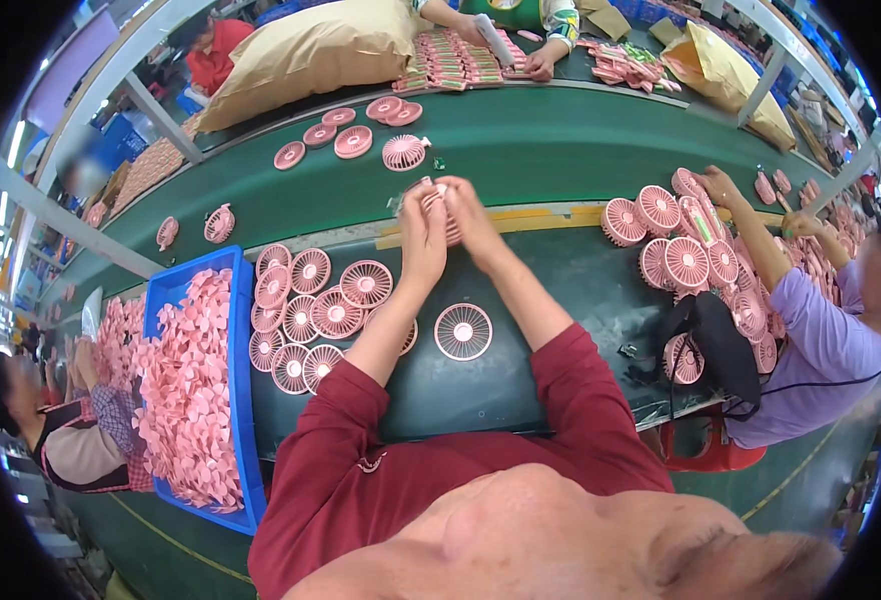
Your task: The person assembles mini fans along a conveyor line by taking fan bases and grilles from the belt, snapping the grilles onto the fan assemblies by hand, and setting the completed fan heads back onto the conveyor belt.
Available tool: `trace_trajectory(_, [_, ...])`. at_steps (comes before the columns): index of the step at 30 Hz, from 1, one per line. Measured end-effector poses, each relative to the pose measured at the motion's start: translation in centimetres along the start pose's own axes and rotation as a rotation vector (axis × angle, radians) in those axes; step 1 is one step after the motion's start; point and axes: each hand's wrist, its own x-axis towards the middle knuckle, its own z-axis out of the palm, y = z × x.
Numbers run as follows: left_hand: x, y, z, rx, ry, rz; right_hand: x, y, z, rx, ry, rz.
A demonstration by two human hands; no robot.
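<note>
My left hand (423, 232) and my right hand (471, 218) meet at the near edge of the green conveyor belt. Both are closed around a pink fan housing (452, 230), mostly covered by my fingers; its slatted rim shows between them. Just beyond lies another pink fan head (403, 152) on the belt, with a small green circuit board (439, 163) beside it. On the dark bench below my wrists rests a single round pink fan grille (462, 332). Several more grilles (337, 312) lie in a loose cluster left of my left forearm, which partly covers one.
A blue bin (243, 400) of pink fan blades (195, 390) stands at my left. Pink fan housings (686, 262) are piled at right, near a co-worker in purple (820, 320) and a black bag (715, 345). Pink discs (353, 141) sit on the conveyor belt (560, 140). Another worker's hands (540, 62) are opposite.
</note>
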Motion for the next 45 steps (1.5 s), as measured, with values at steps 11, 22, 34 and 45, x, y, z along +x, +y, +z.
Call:
trace_trajectory(11, [11.0,-10.8,0.7,0.71,-0.355,-0.01,3.9,4.6,-13.4,-1.425,0.592,-0.264])
trace_trajectory(22, [13.5,-14.1,1.9,0.723,-0.471,-0.231,6.9,4.8,-11.8,-1.212,0.356,-0.464])
trace_trajectory(34, [-0.6,-2.3,-10.5,-0.819,0.178,-0.835,30.5,9.4,-7.9,-1.459,0.03,-0.134])
trace_trajectory(45, [-2.9,-2.5,-10.8,-0.918,0.256,-0.821,32.8,9.7,-7.0,-1.647,-0.002,0.083])
